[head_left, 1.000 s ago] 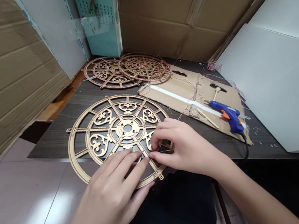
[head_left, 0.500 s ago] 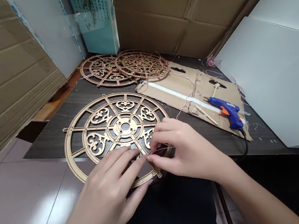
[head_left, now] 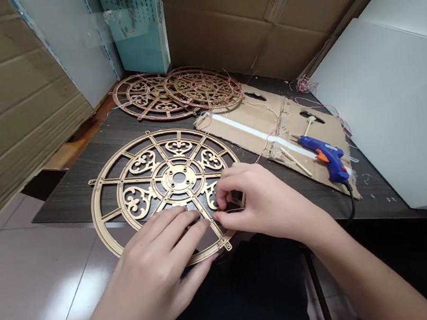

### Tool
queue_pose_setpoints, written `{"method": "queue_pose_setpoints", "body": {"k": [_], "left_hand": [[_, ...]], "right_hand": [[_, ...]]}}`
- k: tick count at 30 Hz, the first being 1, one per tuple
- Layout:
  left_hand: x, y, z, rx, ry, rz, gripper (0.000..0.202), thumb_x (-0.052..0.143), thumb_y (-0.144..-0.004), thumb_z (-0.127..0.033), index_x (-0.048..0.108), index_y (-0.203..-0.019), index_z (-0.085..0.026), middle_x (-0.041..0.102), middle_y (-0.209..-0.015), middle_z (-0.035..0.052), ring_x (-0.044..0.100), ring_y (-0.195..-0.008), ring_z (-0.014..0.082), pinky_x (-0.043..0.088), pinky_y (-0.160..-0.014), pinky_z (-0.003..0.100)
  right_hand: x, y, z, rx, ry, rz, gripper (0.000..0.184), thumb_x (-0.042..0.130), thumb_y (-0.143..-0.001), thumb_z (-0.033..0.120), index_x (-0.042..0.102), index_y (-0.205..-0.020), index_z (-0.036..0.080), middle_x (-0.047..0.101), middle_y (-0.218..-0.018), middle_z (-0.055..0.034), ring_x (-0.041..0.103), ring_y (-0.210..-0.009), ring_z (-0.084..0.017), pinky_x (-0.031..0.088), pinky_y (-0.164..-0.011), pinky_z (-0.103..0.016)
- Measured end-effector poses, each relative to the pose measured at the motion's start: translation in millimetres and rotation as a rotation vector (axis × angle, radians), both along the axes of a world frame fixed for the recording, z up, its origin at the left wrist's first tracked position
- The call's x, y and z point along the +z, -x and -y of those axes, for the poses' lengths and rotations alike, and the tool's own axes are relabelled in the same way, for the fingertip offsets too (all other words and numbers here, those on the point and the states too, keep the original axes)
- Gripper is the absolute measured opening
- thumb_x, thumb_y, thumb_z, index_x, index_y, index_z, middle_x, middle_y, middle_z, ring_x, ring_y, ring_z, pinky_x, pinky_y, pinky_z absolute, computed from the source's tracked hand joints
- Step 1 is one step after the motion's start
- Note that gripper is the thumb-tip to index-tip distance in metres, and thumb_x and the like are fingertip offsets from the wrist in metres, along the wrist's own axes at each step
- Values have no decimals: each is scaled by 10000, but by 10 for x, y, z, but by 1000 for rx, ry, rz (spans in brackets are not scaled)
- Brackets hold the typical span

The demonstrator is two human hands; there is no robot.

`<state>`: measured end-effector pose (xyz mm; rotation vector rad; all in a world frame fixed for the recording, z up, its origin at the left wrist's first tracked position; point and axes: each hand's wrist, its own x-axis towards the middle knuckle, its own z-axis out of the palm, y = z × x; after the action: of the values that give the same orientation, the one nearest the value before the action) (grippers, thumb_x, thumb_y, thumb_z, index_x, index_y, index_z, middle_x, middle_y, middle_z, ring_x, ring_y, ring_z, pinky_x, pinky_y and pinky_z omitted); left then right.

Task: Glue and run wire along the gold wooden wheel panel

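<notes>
A round gold openwork frame [head_left: 178, 178] with spokes and scroll ornaments lies in front of me, its near rim at the table's front edge. My left hand [head_left: 159, 253] grips the near side, fingers bent over the top and thumb along the outer rim. Just right of those fingertips, my right hand [head_left: 255, 202] pinches a thin wire [head_left: 237, 209] beside a spoke. Part of that wire is hidden by my fingers. Two similar frames, a left one [head_left: 140, 98] and a right one [head_left: 203, 88], overlap at the back, with red and white wires on them.
On a cardboard sheet [head_left: 247, 117] at the right lie a blue glue gun [head_left: 327, 156], its cord hanging toward the front edge, and small sticks [head_left: 296, 161]. A wire bundle [head_left: 304, 84] sits behind. Cardboard walls [head_left: 224, 19] and a white panel [head_left: 391, 117] enclose the table.
My right hand has moved slightly to the right and away from my left fingertips, still pinching the wire. My left hand has stayed nearly in place on the frame.
</notes>
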<state>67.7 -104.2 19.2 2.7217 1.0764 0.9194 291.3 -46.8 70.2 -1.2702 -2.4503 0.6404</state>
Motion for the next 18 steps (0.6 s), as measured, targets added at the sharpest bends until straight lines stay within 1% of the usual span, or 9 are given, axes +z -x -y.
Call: {"method": "queue_pose_setpoints", "body": {"k": [3,5,8,13,15,18], "left_hand": [[23,-9,-28,-20,25,-21,310,576,-1016,-190,593,-1325,-172,640,-1264,103,567,-1174,279,437,-997,422],[33,-10,-49,-28,55,-35,294,576,-1008,-182,602,-1301,-180,630,-1252,100,566,-1159,284,438,-984,433],[41,-6,-73,-48,77,-36,275,580,-1000,-181,610,-1273,-183,620,-1260,99,557,-1170,285,430,-993,436],[36,8,-88,-63,43,-4,321,597,-1006,-174,593,-1326,-193,628,-1259,84,560,-1183,263,410,-1030,418],[28,17,-92,-70,44,-21,299,605,-1007,-174,611,-1304,-201,637,-1231,76,566,-1178,265,409,-1033,428],[12,33,-96,-74,35,-45,265,608,-1011,-184,633,-1274,-208,646,-1191,70,573,-1163,271,412,-1028,447]], "right_hand": [[31,-5,-38,25,-1,58,95,730,-805,209,663,-746,175,630,-776,33,507,-802,-111,353,-738,-255],[48,-11,-60,39,8,71,98,741,-803,216,669,-753,173,632,-785,30,507,-801,-110,357,-746,-254],[60,-19,-82,54,21,51,96,747,-788,196,665,-746,167,622,-773,30,499,-780,-102,360,-738,-246],[51,-13,-99,81,10,29,81,730,-786,175,662,-742,165,626,-764,32,506,-778,-102,348,-716,-249],[50,-14,-114,100,-14,38,85,736,-792,173,664,-748,162,624,-778,30,511,-790,-104,345,-719,-254],[58,-33,-142,185,-98,71,109,747,-834,186,670,-762,157,619,-816,20,509,-811,-113,339,-732,-270]]}}
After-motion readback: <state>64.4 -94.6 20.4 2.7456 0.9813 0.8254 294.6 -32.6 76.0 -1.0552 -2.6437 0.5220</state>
